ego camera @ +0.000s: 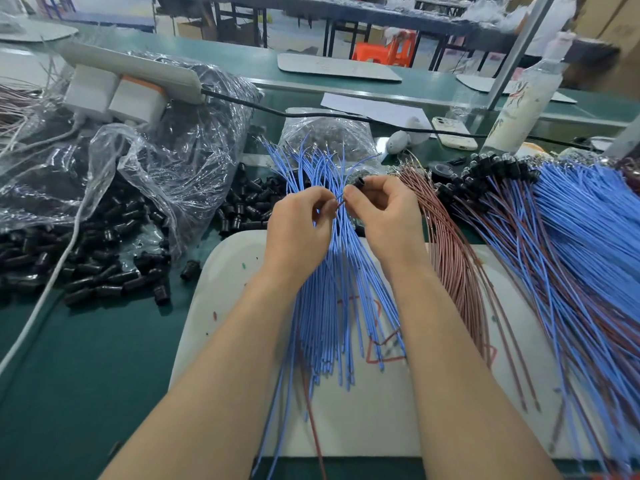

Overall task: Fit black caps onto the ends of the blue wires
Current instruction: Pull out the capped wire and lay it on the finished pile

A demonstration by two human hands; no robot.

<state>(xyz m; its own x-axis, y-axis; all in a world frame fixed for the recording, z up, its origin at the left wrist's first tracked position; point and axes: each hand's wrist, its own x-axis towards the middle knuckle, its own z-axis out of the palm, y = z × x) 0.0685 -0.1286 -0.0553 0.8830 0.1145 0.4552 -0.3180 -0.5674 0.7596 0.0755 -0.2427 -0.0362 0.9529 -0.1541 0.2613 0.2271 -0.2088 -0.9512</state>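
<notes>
Wide green bench [86, 358], and a white plastic work mat [346, 427] lying on it. A loose bundle of thin blue wires [332, 289] fans across the mat. To the right there's a pile of blue and brown wires [571, 254] that look capped already. A heap of black plastic caps [86, 265] sits on the left.

Both hands meet over the bundle's far end. The left hand [298, 230] has its fingers [323, 199] pinching one wire tip [341, 203]. The right hand [384, 216] curls its fingers [377, 187] round a small black plastic cap [360, 182].

So I'd say it's mid-fit, with the tip and cap close but not joined. Next up, I reckon: turn the cap's opening toward the tip, line them up, and push straight so the thin wire doesn't buckle.
</notes>
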